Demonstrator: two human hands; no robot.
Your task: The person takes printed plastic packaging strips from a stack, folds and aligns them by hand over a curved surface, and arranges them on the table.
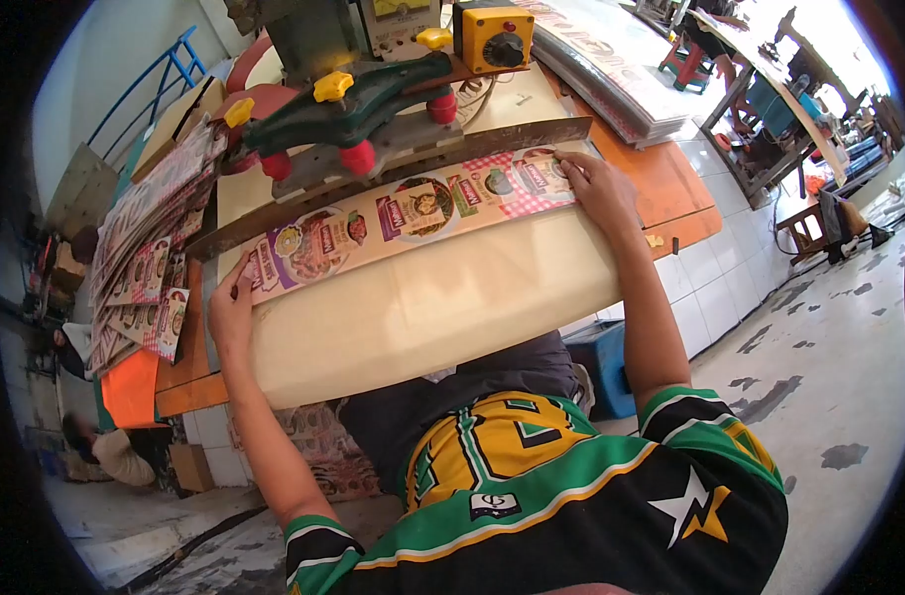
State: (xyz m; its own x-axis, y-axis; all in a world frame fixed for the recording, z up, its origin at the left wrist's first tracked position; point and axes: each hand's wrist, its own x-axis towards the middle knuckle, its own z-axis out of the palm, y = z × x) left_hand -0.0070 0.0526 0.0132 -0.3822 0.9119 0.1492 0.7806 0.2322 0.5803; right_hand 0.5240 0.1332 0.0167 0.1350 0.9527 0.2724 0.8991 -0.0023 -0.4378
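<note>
A long printed strip [363, 230] with food pictures and a red check pattern lies across the worktable, against a metal rail [274, 206]. My left hand [232, 305] is closed on its left end, with the thumb near the edge. At the other end, my right hand [599, 188] grips the far right corner. Between my forearms a smooth cream sheet [422, 307] curves down toward my lap. Whether the strip and this sheet are one piece, I cannot tell. Just beyond the rail stands a dark green press machine [343, 114] with yellow knobs and red feet.
Stacked printed sheets [155, 268] lean at the left. A pile of flat printed sheets [621, 79] lies at the back right. A yellow control box [494, 38] sits on the machine. Below the table is a blue bin [603, 367]. Other people are partly visible at both sides.
</note>
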